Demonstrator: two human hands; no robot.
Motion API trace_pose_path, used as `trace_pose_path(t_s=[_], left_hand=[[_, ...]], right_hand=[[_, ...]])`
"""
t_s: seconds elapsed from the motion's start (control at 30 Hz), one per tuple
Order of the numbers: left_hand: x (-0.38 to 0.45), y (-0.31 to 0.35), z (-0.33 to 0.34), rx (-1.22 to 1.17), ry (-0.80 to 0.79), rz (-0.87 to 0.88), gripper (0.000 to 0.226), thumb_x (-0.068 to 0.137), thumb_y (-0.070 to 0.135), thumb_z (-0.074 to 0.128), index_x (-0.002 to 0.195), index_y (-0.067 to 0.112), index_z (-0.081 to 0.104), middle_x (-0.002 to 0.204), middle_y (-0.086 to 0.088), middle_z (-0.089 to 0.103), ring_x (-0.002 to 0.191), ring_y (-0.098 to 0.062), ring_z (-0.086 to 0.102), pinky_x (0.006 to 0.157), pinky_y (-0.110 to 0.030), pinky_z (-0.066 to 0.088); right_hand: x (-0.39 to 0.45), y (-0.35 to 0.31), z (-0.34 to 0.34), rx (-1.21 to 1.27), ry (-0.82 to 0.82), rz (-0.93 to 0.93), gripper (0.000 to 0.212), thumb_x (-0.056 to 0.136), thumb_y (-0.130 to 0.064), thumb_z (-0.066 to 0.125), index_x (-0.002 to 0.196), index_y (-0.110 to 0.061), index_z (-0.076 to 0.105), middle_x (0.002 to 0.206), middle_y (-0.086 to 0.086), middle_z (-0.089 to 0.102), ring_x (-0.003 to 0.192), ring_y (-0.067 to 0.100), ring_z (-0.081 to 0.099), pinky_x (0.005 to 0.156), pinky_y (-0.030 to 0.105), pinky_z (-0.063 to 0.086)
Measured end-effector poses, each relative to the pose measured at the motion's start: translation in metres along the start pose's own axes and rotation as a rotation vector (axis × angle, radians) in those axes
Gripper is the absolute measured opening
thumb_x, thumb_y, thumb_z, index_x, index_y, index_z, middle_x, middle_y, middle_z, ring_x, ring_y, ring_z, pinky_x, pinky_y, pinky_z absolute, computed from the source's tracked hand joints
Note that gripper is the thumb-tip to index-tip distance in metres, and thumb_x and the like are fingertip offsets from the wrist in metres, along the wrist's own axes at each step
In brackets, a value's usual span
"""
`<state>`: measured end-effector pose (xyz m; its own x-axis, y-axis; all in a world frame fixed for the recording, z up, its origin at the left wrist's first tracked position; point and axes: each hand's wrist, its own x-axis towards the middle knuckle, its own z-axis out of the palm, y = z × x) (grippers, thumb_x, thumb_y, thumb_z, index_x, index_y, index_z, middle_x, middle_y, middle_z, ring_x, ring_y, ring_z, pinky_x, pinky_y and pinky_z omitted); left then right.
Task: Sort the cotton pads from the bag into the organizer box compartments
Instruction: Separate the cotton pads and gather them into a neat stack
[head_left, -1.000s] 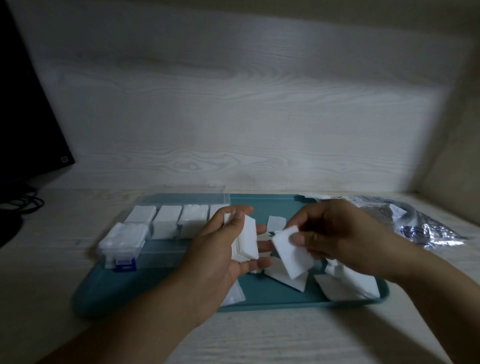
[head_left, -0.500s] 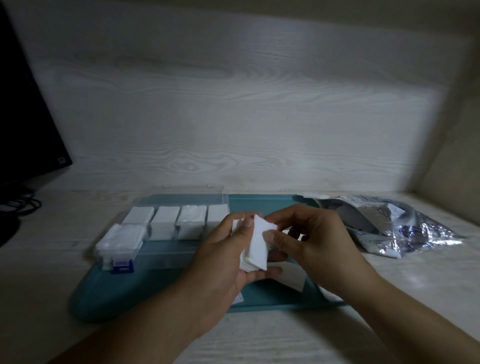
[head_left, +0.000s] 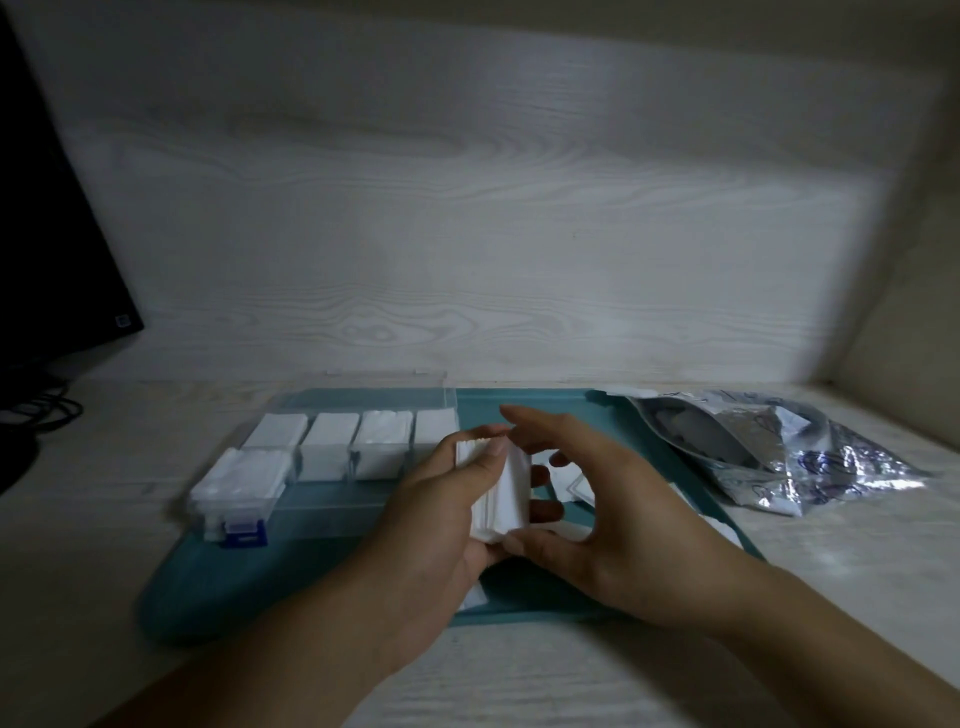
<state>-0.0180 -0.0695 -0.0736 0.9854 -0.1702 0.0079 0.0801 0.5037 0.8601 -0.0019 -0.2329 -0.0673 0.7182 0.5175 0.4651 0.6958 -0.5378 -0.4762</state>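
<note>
Left hand (head_left: 431, 512) grips a squared stack of cotton pads (head_left: 498, 493), soft white and thin-layered, thumb curled over its top edge, fingers wrapped behind. Right hand (head_left: 613, 504) cups the stack's far side, thumb pressing the bottom corner, index finger extended over the top. Stack is held above a smooth teal tray (head_left: 311, 571). Clear hard-plastic organizer box (head_left: 332, 452) sits on the tray's left, compartments packed with white pads. Crinkled shiny bag (head_left: 779, 452) lies right; loose pads (head_left: 571, 478) just beside.

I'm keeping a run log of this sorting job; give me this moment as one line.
step: squaring pad stack | left hand: grips stack of cotton pads | right hand: steadies it | box: compartments filled | bag: right of tray
</note>
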Motion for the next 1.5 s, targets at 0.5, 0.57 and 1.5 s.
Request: trace_pose_path(t_s=[0.5,0.57,1.5], left_hand=[[0.002,0.002,-0.002,0.042,0.049,0.032,0.025,0.101,0.02,0.046,0.111,0.022,0.069,0.105,-0.02,0.071,0.082,-0.032,0.071,0.068,-0.044,0.059],[0.003,0.004,-0.003,0.051,0.093,0.051,0.023,0.102,0.019,0.045,0.106,0.017,0.068,0.096,-0.019,0.072,0.075,-0.03,0.071,0.06,-0.04,0.059],[0.004,0.005,-0.003,0.059,0.133,0.068,0.021,0.102,0.018,0.044,0.107,0.014,0.064,0.101,-0.024,0.071,0.072,-0.032,0.071,0.056,-0.037,0.058]], right_hand=[[0.004,0.007,-0.008,0.047,0.114,0.017,0.059,0.084,-0.035,0.072,0.138,-0.029,0.048,0.121,-0.019,0.059,0.115,-0.004,0.054,0.094,0.012,0.04],[0.006,0.013,-0.017,-0.049,0.173,0.076,0.031,0.088,-0.033,0.067,0.118,-0.027,0.064,0.106,-0.018,0.064,0.1,-0.006,0.057,0.082,0.008,0.04],[0.012,0.02,-0.036,0.289,0.022,0.407,0.02,0.086,-0.015,0.072,0.099,-0.03,0.072,0.077,0.0,0.067,0.061,0.01,0.059,0.057,0.022,0.048]])
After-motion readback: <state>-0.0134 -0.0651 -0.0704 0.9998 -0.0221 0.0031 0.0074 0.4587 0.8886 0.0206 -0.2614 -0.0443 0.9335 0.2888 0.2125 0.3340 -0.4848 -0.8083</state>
